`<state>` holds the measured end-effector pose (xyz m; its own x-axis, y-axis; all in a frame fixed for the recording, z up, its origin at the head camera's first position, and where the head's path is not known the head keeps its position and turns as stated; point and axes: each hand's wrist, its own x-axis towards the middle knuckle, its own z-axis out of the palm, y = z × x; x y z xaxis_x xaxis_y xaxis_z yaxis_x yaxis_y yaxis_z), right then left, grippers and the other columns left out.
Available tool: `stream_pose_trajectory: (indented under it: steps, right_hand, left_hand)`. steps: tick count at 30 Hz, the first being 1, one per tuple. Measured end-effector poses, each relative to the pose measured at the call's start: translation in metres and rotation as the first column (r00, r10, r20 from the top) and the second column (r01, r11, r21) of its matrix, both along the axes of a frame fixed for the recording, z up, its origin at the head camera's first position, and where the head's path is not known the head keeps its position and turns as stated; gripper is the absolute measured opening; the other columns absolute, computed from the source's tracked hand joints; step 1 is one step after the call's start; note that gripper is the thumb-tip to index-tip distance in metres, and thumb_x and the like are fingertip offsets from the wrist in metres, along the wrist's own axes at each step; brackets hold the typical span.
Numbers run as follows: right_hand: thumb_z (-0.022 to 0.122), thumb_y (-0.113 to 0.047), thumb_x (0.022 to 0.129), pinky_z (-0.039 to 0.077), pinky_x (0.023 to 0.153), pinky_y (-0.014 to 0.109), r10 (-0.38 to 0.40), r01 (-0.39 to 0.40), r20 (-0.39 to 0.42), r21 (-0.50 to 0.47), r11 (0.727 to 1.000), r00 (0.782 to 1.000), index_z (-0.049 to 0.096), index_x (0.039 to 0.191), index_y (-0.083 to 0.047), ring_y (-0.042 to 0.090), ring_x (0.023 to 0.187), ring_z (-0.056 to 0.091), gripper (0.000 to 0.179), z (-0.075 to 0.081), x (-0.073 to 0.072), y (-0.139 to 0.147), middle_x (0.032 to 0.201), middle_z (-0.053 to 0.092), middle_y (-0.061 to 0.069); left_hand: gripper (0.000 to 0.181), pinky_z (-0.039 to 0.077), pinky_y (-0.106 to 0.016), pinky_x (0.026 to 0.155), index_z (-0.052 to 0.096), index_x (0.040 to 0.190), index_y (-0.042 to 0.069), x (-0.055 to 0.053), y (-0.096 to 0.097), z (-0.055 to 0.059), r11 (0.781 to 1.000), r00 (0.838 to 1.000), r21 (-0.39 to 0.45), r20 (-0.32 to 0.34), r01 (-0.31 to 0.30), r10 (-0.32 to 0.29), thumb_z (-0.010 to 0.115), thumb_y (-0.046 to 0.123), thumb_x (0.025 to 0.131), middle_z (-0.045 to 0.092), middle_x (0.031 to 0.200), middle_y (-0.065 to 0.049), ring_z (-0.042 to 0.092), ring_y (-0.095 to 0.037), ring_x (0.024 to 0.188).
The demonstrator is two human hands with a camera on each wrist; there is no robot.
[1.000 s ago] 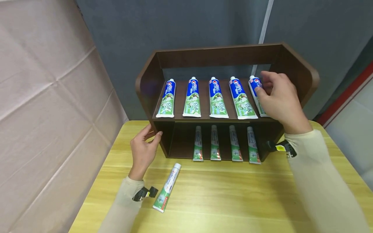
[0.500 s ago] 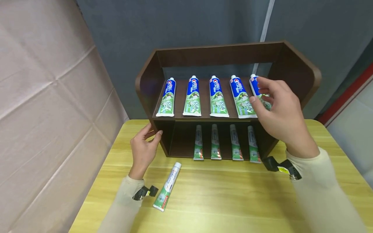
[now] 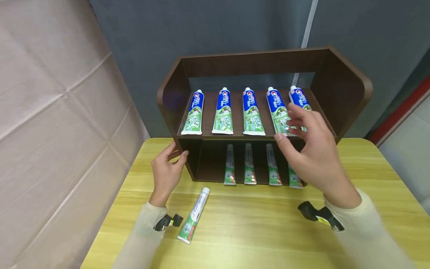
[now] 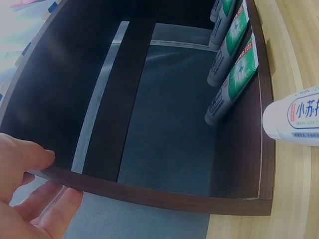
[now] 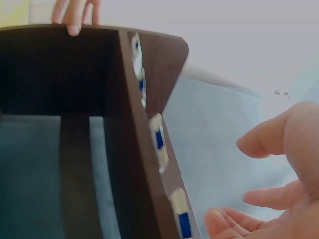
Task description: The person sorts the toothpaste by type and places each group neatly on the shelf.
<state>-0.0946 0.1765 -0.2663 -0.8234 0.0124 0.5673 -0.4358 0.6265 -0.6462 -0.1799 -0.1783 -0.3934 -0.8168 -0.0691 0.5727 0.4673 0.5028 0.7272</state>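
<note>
My left hand (image 3: 166, 173) pinches the left side panel of a dark brown two-tier shelf (image 3: 255, 65); in the left wrist view the thumb lies on the panel's inner face and the fingers outside. Nothing is in my right hand (image 3: 314, 153), which hovers before the shelf's right half with fingers spread and gently bent. It partly covers the rightmost blue-and-green toothpaste tube (image 3: 299, 97) on the upper tier. Several like it lie there in a row, caps to the back. On the lower tier lie several white-and-green toothpaste tubes (image 3: 248, 164), the rightmost partly hidden by the right hand.
One more white-and-green toothpaste tube (image 3: 194, 215) lies slanted on the wooden table (image 3: 248, 228), close to the left wrist. Behind the shelf hangs a grey curtain (image 3: 141, 45). A pale cloth wall (image 3: 60, 123) stands at the left.
The right hand has let go of the rightmost upper tube and drawn back toward the person and downward. That tube now lies on the upper tier. The left hand stays at the side panel.
</note>
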Motion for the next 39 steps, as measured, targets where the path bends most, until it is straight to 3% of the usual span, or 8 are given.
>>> stream_pose_trajectory:
  steps: [8, 20, 27, 34, 39]
  right_hand:
    - [0.076, 0.001, 0.092, 0.044, 0.100, -0.001, 0.051, -0.052, -0.027, -0.029, 0.998, 0.998, 0.048, 0.156, -0.006, 0.024, 0.116, 0.060, 0.071, -0.022, 0.012, -0.012, 0.138, 0.057, 0.018]
    - [0.077, -0.003, 0.093, 0.049, 0.098, 0.006, 0.168, -0.166, 0.041, -0.042, 0.985, 0.985, 0.047, 0.157, -0.010, 0.019, 0.119, 0.059, 0.071, -0.060, 0.019, -0.039, 0.142, 0.056, 0.010]
    - [0.078, -0.010, 0.095, 0.060, 0.096, 0.030, 0.216, -0.211, 0.150, -0.051, 0.976, 0.965, 0.045, 0.159, -0.014, 0.016, 0.119, 0.059, 0.072, -0.081, 0.022, -0.061, 0.145, 0.054, 0.005]
    - [0.078, -0.012, 0.094, 0.061, 0.097, 0.033, 0.278, -0.254, 0.260, -0.125, 0.959, 0.925, 0.046, 0.157, -0.015, 0.017, 0.117, 0.059, 0.071, -0.105, 0.021, -0.083, 0.139, 0.056, 0.002]
    - [0.079, -0.013, 0.094, 0.060, 0.100, 0.034, 0.333, -0.268, 0.376, -0.214, 0.939, 0.865, 0.047, 0.157, -0.017, 0.019, 0.118, 0.060, 0.070, -0.125, 0.018, -0.100, 0.130, 0.058, -0.001]
  left_hand:
    - [0.037, 0.066, -0.039, 0.077, 0.076, 0.130, 0.014, 0.000, 0.000, 0.000, 1.000, 1.000, 0.008, 0.009, 0.005, -0.005, 0.081, 0.012, 0.094, 0.079, 0.124, -0.010, 0.081, -0.029, 0.099]
    - [0.037, 0.063, -0.022, 0.078, 0.078, 0.128, 0.014, -0.004, -0.005, -0.002, 0.999, 0.999, 0.027, 0.024, 0.033, -0.033, 0.082, 0.010, 0.091, 0.079, 0.121, -0.009, 0.081, -0.029, 0.098]
    - [0.037, 0.064, -0.025, 0.077, 0.077, 0.128, 0.012, -0.005, -0.007, -0.001, 0.999, 0.998, 0.012, 0.037, 0.043, -0.044, 0.083, 0.011, 0.091, 0.079, 0.121, -0.014, 0.081, -0.030, 0.099]
    - [0.041, 0.062, -0.016, 0.076, 0.076, 0.131, 0.016, -0.005, -0.009, -0.001, 0.998, 0.997, 0.005, 0.050, 0.063, -0.063, 0.084, 0.014, 0.091, 0.080, 0.119, -0.008, 0.080, -0.027, 0.102]
    - [0.041, 0.061, -0.013, 0.077, 0.076, 0.130, 0.016, -0.006, -0.010, -0.002, 0.997, 0.996, 0.036, 0.056, 0.072, -0.074, 0.085, 0.015, 0.090, 0.080, 0.117, -0.009, 0.079, -0.026, 0.103]
